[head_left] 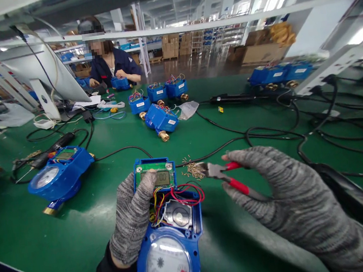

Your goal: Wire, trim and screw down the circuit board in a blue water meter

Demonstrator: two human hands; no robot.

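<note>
Gloved in grey, my left hand (132,209) grips a green circuit board (137,183) in a blue frame, its thumb on the small display. Red, yellow and white wires run from the board into the open housing of a blue meter (168,262) with a round dial, lying just below. My right hand (275,190), also gloved, holds red-handled pliers (238,184) between thumb and fingers. The pliers' tips point left, at a small pile of screws (192,169) on the green table, right of the board. The tips seem slightly apart.
Another blue meter (61,174) and a screwdriver (53,150) lie at the left. Several blue meters (161,118) stand farther back, with more at the back right. Black cables (258,132) cross the right side. A person (113,64) works across the table, beside a monitor (42,69).
</note>
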